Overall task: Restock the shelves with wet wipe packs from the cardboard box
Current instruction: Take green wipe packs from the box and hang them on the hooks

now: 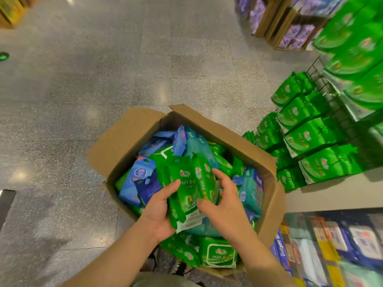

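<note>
Green packs (187,191) gripped upright over box (238,137).
Left hand (160,212) clasps them; right hand (222,201) loose alongside; shelf (323,193) lies rightward.

Speckled grey tile floor (103,79), light glare.

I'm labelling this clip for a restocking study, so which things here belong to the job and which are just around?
Job: open brown cardboard box; green wet wipe packs in left hand grip, right hand touching; hanging green packs on wire hooks.

Around: purple packs in wooden crates; blue packs in box; speckled grey floor.
</note>
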`<state>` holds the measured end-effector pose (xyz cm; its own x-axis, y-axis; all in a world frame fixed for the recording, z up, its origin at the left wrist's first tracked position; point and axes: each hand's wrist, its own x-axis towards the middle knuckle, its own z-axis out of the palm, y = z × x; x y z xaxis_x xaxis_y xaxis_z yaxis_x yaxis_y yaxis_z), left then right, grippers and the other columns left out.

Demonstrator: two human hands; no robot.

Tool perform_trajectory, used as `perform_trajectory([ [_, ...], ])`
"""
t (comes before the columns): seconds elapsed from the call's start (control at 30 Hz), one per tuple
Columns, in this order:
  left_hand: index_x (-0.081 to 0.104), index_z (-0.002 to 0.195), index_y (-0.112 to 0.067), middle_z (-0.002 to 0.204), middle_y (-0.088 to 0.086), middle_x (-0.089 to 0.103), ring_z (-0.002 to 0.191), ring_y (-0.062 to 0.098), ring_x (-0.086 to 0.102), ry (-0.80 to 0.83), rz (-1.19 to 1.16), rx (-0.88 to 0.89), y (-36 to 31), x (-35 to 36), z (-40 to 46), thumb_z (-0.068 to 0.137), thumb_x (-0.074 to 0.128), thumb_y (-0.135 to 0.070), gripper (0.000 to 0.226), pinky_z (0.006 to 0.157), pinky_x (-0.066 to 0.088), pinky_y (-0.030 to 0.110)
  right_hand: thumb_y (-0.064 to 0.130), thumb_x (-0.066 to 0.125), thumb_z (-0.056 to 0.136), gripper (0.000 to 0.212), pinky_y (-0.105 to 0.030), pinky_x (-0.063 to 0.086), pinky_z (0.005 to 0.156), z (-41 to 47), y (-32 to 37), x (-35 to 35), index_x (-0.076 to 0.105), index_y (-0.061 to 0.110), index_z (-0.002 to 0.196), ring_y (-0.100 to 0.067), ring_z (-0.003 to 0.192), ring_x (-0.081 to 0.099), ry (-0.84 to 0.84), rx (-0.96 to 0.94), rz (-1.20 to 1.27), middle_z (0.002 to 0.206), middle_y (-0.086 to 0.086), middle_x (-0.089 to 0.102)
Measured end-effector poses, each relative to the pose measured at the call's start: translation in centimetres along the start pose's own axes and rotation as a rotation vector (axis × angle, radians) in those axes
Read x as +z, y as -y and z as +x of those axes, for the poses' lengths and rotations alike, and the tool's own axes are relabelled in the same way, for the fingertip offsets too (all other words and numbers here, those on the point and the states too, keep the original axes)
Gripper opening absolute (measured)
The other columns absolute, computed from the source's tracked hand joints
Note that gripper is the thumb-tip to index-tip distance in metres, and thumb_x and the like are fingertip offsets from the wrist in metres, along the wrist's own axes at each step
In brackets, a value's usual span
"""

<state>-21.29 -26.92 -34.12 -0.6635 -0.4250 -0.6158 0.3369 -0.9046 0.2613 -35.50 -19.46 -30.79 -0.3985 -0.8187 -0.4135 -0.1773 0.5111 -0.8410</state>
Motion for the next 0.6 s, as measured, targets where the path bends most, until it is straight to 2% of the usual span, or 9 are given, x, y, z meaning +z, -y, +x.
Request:
perform_trajectory([
  [0.03, 0.075, 0.120, -0.001, 0.131, 0.026, 0.066, 0.111, 0.040, 0.071, 0.006, 0.005, -0.001, -0.1, 0.3, -0.1, 0.042, 0.103, -0.025, 0.086, 0.091, 0.059, 0.054, 0.029, 0.078, 0.079, 0.081, -0.017, 0.036, 0.102, -0.5, 0.4, 0.3, 0.034, 0.045, 0.146, 0.027, 0.117, 0.034, 0.004, -0.030, -0.053, 0.130, 0.027, 0.036],
  [0.07, 0.074, 0.121, -0.002, 0.133, 0.026, 0.065, 0.113, 0.040, 0.070, 0.013, 0.012, -0.003, -0.2, 0.5, -0.1, 0.043, 0.103, -0.026, 0.087, 0.093, 0.059, 0.053, 0.030, 0.078, 0.082, 0.080, -0.014, 0.034, 0.099, -0.7, 0.5, 0.6, 0.033, 0.045, 0.146, 0.025, 0.118, 0.034, 0.008, -0.050, -0.092, 0.128, 0.029, 0.034],
  [0.13, 0.075, 0.119, -0.002, 0.131, 0.025, 0.067, 0.111, 0.038, 0.071, 0.026, 0.018, -0.016, -0.5, 0.6, -0.3, 0.041, 0.104, -0.026, 0.086, 0.091, 0.060, 0.051, 0.039, 0.079, 0.083, 0.080, -0.018, 0.035, 0.103, -1.1, 0.8, 1.1, 0.032, 0.044, 0.148, 0.012, 0.123, 0.039, 0.032, -0.074, -0.139, 0.128, 0.023, 0.034],
  [0.2, 0.076, 0.116, -0.001, 0.126, 0.025, 0.069, 0.105, 0.037, 0.073, 0.043, 0.017, -0.035, -0.8, 0.4, -0.5, 0.039, 0.105, -0.025, 0.085, 0.083, 0.062, 0.049, 0.047, 0.077, 0.085, 0.076, -0.021, 0.035, 0.106, -1.1, 0.9, 1.7, 0.033, 0.044, 0.147, 0.008, 0.125, 0.040, 0.049, -0.093, -0.138, 0.130, 0.017, 0.036],
  [0.3, 0.074, 0.119, 0.001, 0.128, 0.028, 0.067, 0.105, 0.039, 0.073, 0.088, 0.024, -0.048, -1.4, 0.0, -1.3, 0.042, 0.104, -0.022, 0.086, 0.080, 0.062, 0.050, 0.056, 0.068, 0.089, 0.061, -0.030, 0.045, 0.107, -0.6, 0.9, 2.2, 0.043, 0.045, 0.143, 0.006, 0.121, 0.050, 0.043, -0.047, -0.023, 0.131, 0.011, 0.047],
  [0.4, 0.076, 0.112, 0.003, 0.122, 0.029, 0.069, 0.100, 0.040, 0.074, 0.114, 0.046, -0.066, -2.1, -0.7, -2.1, 0.038, 0.104, -0.020, 0.083, 0.079, 0.063, 0.050, 0.057, 0.074, 0.085, 0.051, -0.040, 0.056, 0.099, -0.2, 0.7, 2.7, 0.054, 0.041, 0.129, -0.006, 0.112, 0.067, 0.065, 0.015, 0.102, 0.126, 0.006, 0.066],
  [0.5, 0.078, 0.110, 0.002, 0.119, 0.028, 0.071, 0.099, 0.038, 0.075, 0.112, 0.064, -0.071, -2.5, -1.5, -2.7, 0.035, 0.104, -0.023, 0.083, 0.079, 0.063, 0.050, 0.054, 0.078, 0.077, 0.060, -0.045, 0.056, 0.099, -0.4, 1.2, 3.7, 0.058, 0.030, 0.127, -0.014, 0.107, 0.072, 0.146, 0.111, 0.266, 0.120, 0.004, 0.074],
  [0.6, 0.079, 0.111, -0.002, 0.121, 0.026, 0.071, 0.101, 0.036, 0.074, 0.123, 0.083, -0.073, -3.0, -1.6, -3.0, 0.036, 0.105, -0.033, 0.086, 0.082, 0.063, 0.048, 0.045, 0.077, 0.083, 0.059, -0.052, 0.052, 0.105, -0.5, 1.6, 4.8, 0.058, 0.020, 0.133, -0.024, 0.114, 0.071, 0.233, 0.174, 0.412, 0.122, -0.003, 0.074],
])
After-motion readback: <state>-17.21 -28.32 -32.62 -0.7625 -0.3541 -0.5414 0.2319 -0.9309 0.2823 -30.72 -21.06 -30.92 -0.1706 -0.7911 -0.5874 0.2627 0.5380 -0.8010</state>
